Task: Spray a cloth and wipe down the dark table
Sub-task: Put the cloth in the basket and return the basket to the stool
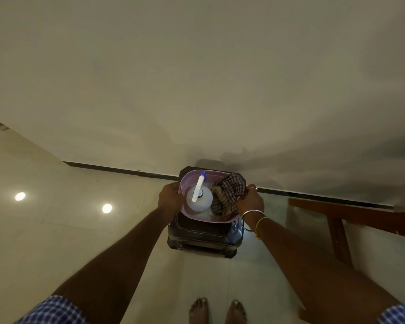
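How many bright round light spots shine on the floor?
2. One spot lies far left on the floor; the second spot sits right of it, nearer the basket. None seems hidden.

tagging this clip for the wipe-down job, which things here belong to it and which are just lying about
For the job: spray bottle, checked cloth, the basket holding both, the dark table under it, left hand and right hand gripping the basket's sides.

Just about: wooden furniture on the right, glossy floor.
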